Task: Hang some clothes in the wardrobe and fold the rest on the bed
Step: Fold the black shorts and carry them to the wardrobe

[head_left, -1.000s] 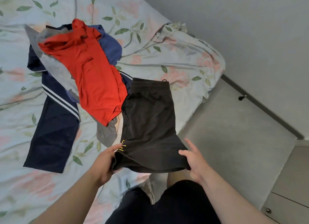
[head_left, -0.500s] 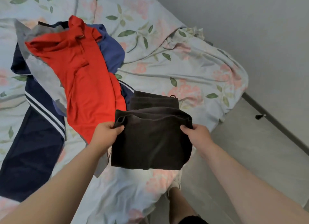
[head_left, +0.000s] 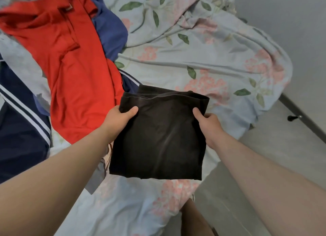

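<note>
Holding the dark shorts by their two sides, the left hand pinches the left edge, with its thumb on top of the cloth and its fingers tucked under. The right hand pinches the right edge the same way, thumb on top. The shorts are folded over, with the fold at the near end and the open edges at the far end, and they sit low over the bed, near its corner. Just beside the left hand lies a red shirt, spread long across a pile of clothes. Under the red shirt are a blue garment, a light grey garment and a dark navy garment with white stripes. The bed has a pale sheet with pink flowers and green leaves. To the right of the bed is a grey floor, and a small dark door stop sticks out low by the wall.
</note>
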